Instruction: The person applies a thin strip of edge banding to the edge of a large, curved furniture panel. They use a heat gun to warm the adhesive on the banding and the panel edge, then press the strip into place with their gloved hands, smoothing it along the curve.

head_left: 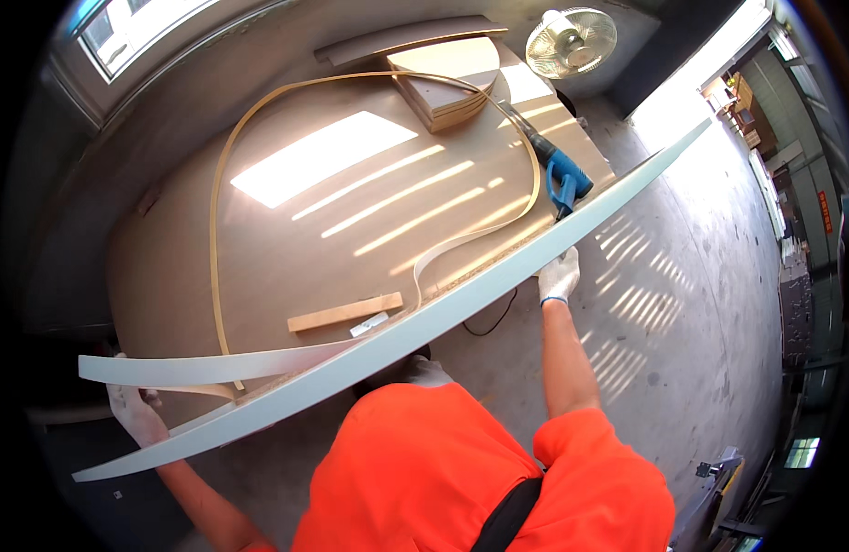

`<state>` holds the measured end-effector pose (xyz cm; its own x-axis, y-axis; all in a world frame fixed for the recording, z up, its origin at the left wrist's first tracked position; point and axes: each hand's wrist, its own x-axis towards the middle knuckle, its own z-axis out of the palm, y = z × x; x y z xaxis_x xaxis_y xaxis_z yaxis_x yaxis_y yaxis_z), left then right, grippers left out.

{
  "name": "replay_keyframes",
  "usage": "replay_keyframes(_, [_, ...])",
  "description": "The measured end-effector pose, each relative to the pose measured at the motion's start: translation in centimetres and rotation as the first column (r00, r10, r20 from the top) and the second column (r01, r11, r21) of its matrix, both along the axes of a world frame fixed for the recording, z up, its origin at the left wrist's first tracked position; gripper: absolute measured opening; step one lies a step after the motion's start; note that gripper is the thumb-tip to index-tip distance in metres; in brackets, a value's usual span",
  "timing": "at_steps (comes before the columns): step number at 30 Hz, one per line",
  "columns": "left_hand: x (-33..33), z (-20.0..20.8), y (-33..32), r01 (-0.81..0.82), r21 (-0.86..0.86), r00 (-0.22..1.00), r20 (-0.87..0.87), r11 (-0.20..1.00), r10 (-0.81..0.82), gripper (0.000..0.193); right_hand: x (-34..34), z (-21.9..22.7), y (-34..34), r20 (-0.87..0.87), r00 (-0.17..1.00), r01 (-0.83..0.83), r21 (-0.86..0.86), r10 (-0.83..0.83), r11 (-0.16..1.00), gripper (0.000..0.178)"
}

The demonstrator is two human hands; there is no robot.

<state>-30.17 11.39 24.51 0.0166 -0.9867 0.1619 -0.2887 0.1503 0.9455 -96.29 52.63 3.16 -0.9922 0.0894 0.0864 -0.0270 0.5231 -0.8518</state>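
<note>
I hold a long white panel (461, 299) on edge against the near side of a big brown worktable (259, 248). My left hand (135, 412), in a white glove, grips the panel near its left end, beside the loose end of a white edge-banding strip (195, 368). My gloved right hand (560, 274) grips the panel's lower edge right of its middle. The strip curls from the panel in a long loop (224, 156) across the tabletop and back toward the panel's top edge.
A blue power tool (562, 175) lies on the table's right side. A short wooden block (344, 313) and a small white object (369, 324) lie near the panel. Stacked boards (447, 87) and a fan (572, 41) stand at the back. Concrete floor (700, 304) is right.
</note>
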Motion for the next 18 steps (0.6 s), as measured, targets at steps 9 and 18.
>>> replay_keyframes(9, [-3.5,2.4,1.7,-0.154,0.042,0.986,-0.062,0.987,0.156,0.02,-18.2,6.2,-4.0,0.191,0.981,-0.141,0.799,-0.024,0.584,0.065])
replay_keyframes(18, [-3.0,4.8,2.7,-0.15,0.184,0.966,-0.184,0.971,0.184,0.012,-24.0,3.6,-6.2,0.311,0.946,-0.136,0.646,-0.097,0.751,0.092])
